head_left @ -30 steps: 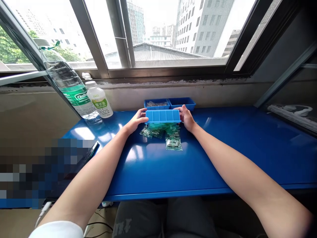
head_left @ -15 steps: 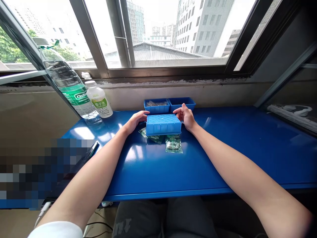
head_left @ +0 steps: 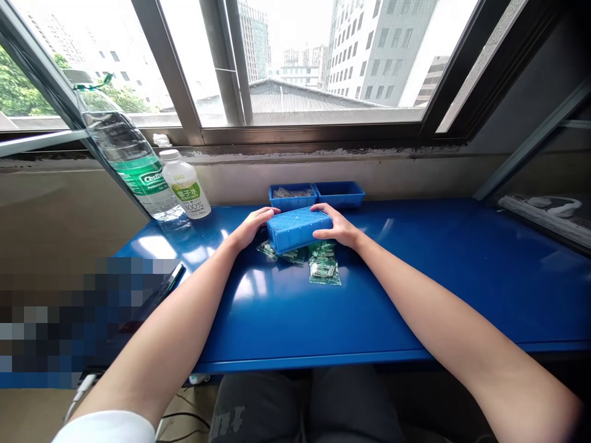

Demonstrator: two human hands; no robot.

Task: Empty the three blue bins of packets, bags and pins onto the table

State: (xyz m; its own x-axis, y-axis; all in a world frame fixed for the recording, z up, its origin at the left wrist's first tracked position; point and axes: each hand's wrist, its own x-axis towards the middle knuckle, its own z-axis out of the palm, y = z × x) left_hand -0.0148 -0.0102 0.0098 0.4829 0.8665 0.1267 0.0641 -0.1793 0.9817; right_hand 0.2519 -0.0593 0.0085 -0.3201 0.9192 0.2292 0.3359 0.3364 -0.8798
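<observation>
A light blue plastic bin (head_left: 295,232) is upside down above the desk, its ribbed base facing up and its right end tipped higher. My right hand (head_left: 339,226) grips its right end, fingers over the top and thumb along the near side. At the left end, my left hand (head_left: 253,227) is curled against the far corner; its thumb and lower fingers are partly hidden. Beneath the bin lie clear green-tinted packets of small pieces, one packet (head_left: 324,266) in front and another packet (head_left: 266,249) at the left, partly covered.
Behind the bin, a darker blue bin (head_left: 292,201) with small items stands beside another blue bin (head_left: 339,195). A large water bottle (head_left: 133,166) and a white drink bottle (head_left: 185,187) stand at the left of the blue desk (head_left: 295,326). A window is behind.
My right hand has closed on the right end of the light blue bin. The bin has turned and tipped, its right end rising. My left hand has barely moved.
</observation>
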